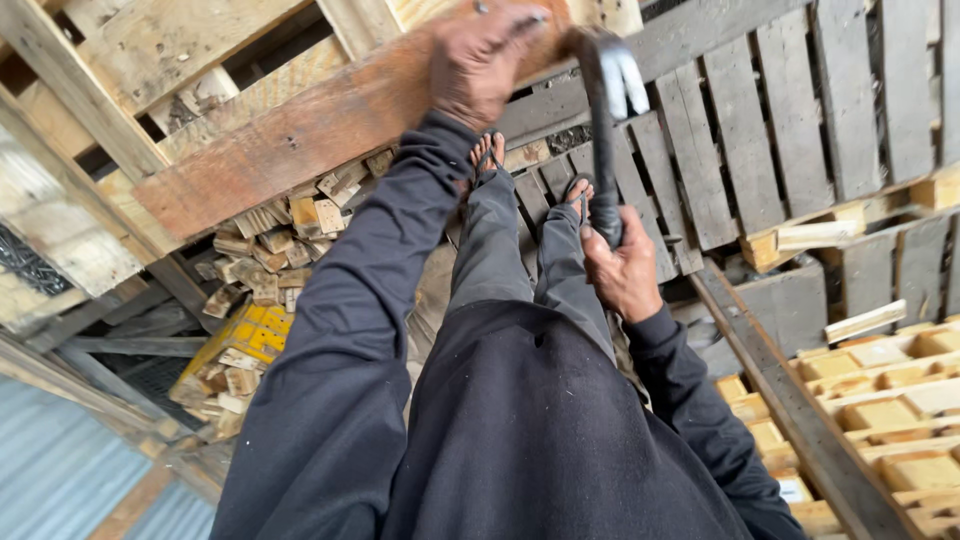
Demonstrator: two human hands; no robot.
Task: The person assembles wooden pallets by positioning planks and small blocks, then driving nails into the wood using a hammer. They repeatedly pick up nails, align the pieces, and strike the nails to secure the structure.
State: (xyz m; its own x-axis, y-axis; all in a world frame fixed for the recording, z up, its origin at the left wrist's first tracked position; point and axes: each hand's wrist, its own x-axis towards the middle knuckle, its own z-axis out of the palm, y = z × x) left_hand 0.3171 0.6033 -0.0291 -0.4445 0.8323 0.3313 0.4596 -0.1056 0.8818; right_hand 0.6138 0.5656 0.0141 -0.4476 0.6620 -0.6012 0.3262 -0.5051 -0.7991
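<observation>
head view looked down over dark sleeves | left hand [480, 62] gripped a reddish wooden plank [300, 140] raised in front | right hand [622, 268] closed round a black crowbar [605, 130], its claw beside the plank's end | grey pallet [800, 110] underfoot | pile of wood blocks [270, 240] at left over a yellow crate [250, 335]

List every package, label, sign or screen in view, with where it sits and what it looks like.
Yellow crate: lower left, beside the person's left sleeve, under a heap of wood offcuts; boxy, yellow plastic with dark markings on its side.
No other package, label, sign or screen shows.
</observation>
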